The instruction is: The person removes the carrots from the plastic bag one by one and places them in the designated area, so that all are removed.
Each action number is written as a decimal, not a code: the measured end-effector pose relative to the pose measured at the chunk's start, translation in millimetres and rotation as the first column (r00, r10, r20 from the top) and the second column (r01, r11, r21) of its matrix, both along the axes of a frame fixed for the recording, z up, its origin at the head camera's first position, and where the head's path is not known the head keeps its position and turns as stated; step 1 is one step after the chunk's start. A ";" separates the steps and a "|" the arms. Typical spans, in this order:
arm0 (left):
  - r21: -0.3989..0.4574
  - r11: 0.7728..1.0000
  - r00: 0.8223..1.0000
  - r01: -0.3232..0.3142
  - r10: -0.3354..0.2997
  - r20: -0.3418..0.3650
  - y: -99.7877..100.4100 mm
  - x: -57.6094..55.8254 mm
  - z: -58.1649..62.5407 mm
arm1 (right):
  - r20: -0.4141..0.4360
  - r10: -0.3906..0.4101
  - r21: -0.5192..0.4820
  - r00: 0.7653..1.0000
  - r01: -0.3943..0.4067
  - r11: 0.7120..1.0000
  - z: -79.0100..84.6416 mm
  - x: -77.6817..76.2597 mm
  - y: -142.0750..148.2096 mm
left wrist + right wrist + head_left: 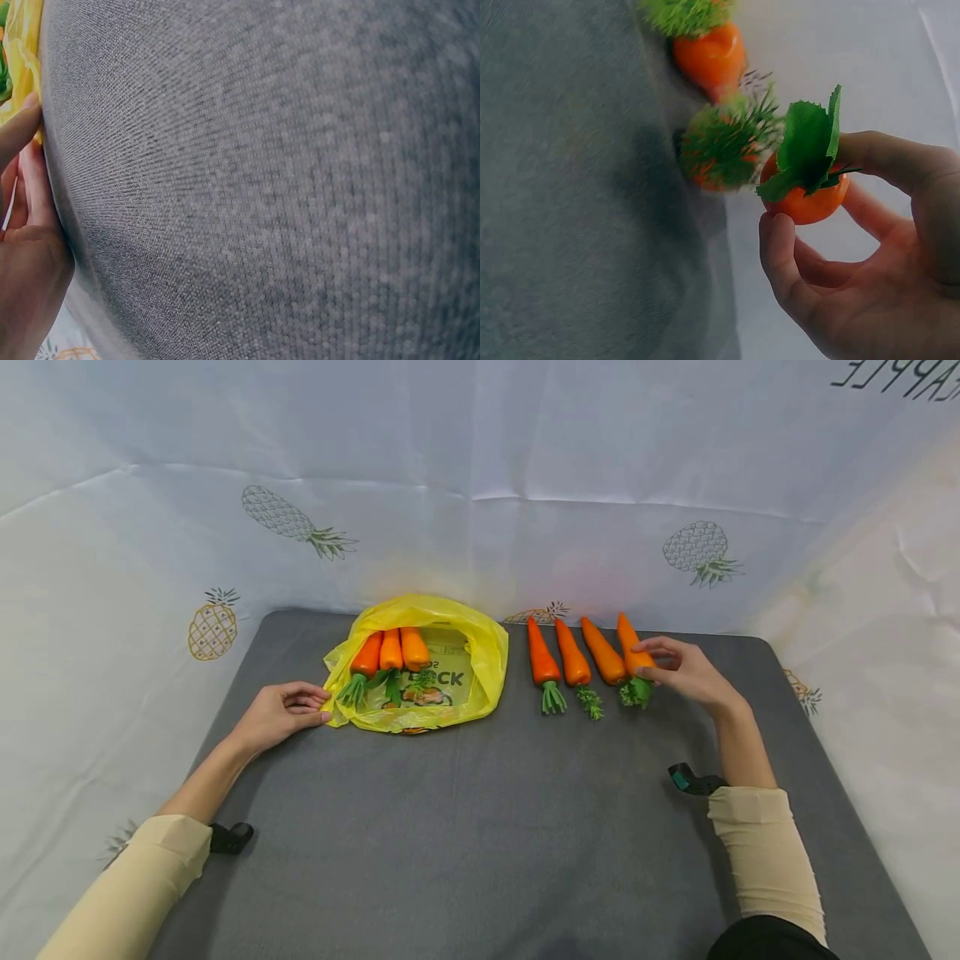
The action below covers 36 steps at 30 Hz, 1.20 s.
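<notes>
A yellow plastic bag [491, 664] lies on its side with its mouth spread toward me. Three orange carrots [391, 650] with green tops rest inside it. My left hand [279, 717] pinches the left edge of the bag's mouth between thumb and fingers; the left wrist view catches this yellow edge [27, 64] at its far left. On the right, my right hand [693, 675] grips the rightmost carrot [628, 637] near its leafy end. In the right wrist view the held carrot [804, 208] sits between thumb and fingertips, its broad green leaves facing the camera.
Three more carrots, a left one [542, 656], a middle one [573, 656] and a right one [602, 652], lie side by side between the bag and my right hand. A grey cloth-covered table [465, 843] meets a white pineapple-print curtain [517, 552] at the back.
</notes>
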<state>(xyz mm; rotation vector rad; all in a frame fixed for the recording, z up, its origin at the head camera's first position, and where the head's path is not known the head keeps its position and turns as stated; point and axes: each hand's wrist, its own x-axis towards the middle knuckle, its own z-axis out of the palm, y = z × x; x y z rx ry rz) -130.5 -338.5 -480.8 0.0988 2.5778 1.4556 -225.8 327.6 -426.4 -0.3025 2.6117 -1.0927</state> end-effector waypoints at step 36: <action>-0.017 1.000 1.000 -0.008 0.008 0.004 0.3 0.0 -0.8 | -0.011 0.050 -0.079 0.999 -0.050 0.996 -27.3 -3.0 -8.7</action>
